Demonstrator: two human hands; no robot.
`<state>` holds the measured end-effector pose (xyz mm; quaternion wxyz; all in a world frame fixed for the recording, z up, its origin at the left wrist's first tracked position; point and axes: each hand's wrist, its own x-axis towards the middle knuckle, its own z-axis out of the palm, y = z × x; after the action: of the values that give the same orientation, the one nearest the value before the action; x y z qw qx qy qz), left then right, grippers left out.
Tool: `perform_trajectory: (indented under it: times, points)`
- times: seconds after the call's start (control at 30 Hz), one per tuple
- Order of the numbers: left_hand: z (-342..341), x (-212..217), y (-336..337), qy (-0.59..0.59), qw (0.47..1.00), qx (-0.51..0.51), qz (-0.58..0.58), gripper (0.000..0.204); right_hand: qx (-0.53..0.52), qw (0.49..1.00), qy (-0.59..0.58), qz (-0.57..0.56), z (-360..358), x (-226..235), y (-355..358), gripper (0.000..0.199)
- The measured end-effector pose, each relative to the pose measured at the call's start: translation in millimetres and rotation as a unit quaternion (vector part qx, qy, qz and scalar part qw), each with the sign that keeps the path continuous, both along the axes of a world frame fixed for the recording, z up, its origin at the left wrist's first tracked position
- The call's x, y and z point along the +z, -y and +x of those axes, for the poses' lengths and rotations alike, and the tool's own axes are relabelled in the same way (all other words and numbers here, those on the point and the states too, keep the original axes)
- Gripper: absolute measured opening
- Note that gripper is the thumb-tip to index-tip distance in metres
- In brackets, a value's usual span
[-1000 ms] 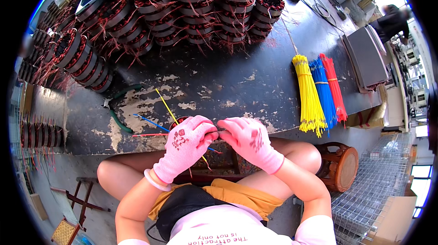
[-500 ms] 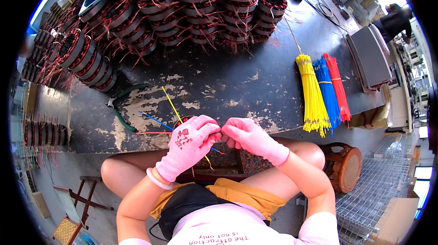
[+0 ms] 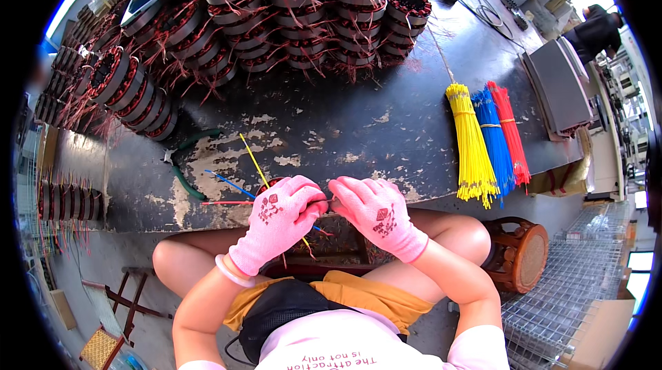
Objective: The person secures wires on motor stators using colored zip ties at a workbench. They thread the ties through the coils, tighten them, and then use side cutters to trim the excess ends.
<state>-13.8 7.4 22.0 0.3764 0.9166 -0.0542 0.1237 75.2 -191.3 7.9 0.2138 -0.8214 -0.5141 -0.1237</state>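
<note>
My two hands wear pink gloves and meet at the table's near edge. My left hand point(image 3: 279, 222) is closed in a pinch over a stator that shows only as a small dark red and black rim point(image 3: 271, 185). My right hand point(image 3: 376, 217) has its fingers pressed together close by. A thin dark wire point(image 3: 329, 200) bridges the two sets of fingertips. Beyond my left hand stick out a yellow wire point(image 3: 254, 161), a blue wire point(image 3: 226, 179) and a red wire point(image 3: 224, 202). Loose wire ends show below the left hand. My gloves hide most of the stator.
Stacked stators point(image 3: 296, 18) with loose copper-red leads fill the table's far side, and more lean at left point(image 3: 131, 91). Bundles of yellow point(image 3: 472, 146), blue point(image 3: 493, 139) and red wires point(image 3: 508, 132) lie at right. A green curved tube point(image 3: 181, 173) rests on the worn black tabletop point(image 3: 331, 122).
My right hand has turned so its back shows more, its fingers now stretched toward the left fingertips. The left hand and the coloured wires have shifted slightly left.
</note>
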Motion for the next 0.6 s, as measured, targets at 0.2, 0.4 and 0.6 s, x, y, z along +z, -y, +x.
perform_trajectory:
  times: [0.2,0.4,0.6]
  points:
    - [-2.0,-1.6,-0.7,0.009,1.0,-0.012,0.016,0.016,-0.066,0.587,-0.8,0.106,-1.7,12.8,-6.9,0.03]
    - [-2.5,-0.8,-0.9,0.009,1.0,-0.005,0.008,0.017,0.012,0.986,-0.157,-0.064,6.3,16.4,2.1,0.022]
    - [1.2,-0.4,-1.6,0.011,1.0,-0.024,0.01,0.016,0.02,0.897,-0.435,0.071,9.7,-4.2,-4.4,0.016]
